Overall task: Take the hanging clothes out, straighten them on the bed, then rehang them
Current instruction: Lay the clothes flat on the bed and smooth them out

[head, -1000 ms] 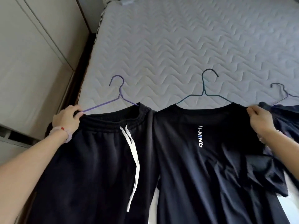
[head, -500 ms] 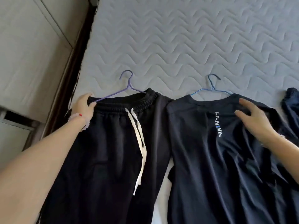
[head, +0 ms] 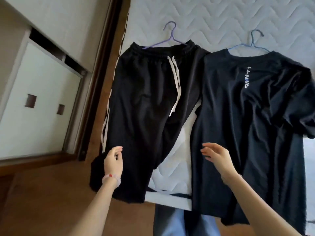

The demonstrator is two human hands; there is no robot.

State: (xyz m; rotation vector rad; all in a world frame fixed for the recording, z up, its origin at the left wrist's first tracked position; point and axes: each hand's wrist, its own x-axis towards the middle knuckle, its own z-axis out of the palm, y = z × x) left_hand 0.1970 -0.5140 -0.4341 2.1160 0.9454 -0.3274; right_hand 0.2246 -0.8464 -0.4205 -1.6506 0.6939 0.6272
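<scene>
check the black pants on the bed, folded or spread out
Spread out. The black pants lie flat on the bed, waistband still on the purple hanger, legs running over the mattress edge.

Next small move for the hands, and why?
Probably close the left hand on the trousers leg and tug it straight toward the bed's foot. Both hands are open, the right hand over the T-shirt, and the trousers lie creased and skewed over the mattress edge.

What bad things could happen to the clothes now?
The black pants hang over the mattress edge, so a tug from the left hand might slide them to the floor. The T-shirt is rumpled at its right sleeve; those creases may stay. Pulling could also slip the purple hanger out of the waistband.
</scene>
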